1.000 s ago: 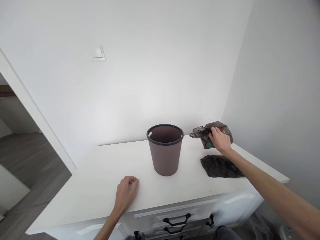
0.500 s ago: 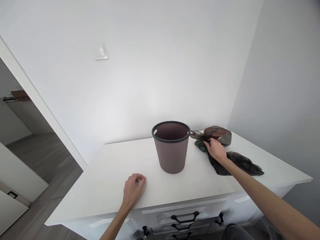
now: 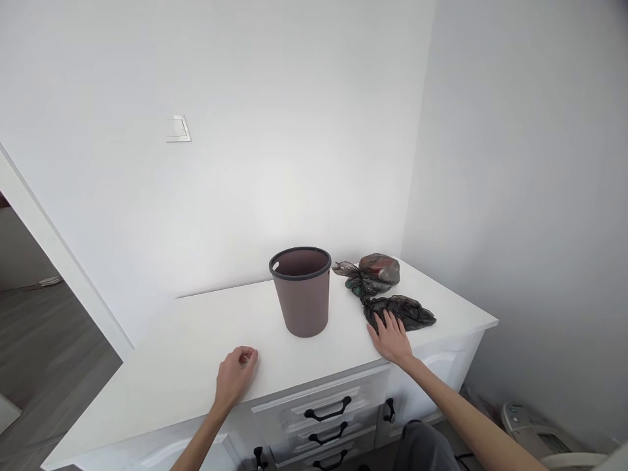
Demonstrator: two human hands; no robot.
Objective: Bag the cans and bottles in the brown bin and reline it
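My right hand (image 3: 391, 337) lies with fingers spread on the near edge of an empty-looking black plastic bag (image 3: 409, 313), crumpled on the white cabinet top. Behind it sits a filled, gathered black bag (image 3: 380, 271), with reddish and green contents showing through the thin film. Left of both bags, a brownish-mauve waste bin (image 3: 305, 304) with a dark rim stands upright. My left hand (image 3: 235, 374) rests on the cabinet top near its front edge, fingers curled toward the thumb. Nothing shows in its grip.
The white cabinet (image 3: 206, 327) stands against the wall, with black drawer handles (image 3: 328, 409) below its front edge. A light switch (image 3: 178, 129) is on the wall, and a doorway opens at the left. A pale device (image 3: 534, 428) stands on the floor at lower right.
My right hand has let go of the filled bag's gathered neck and moved toward me onto the flat black bag. My left hand stays curled on the cabinet top. The view has turned right.
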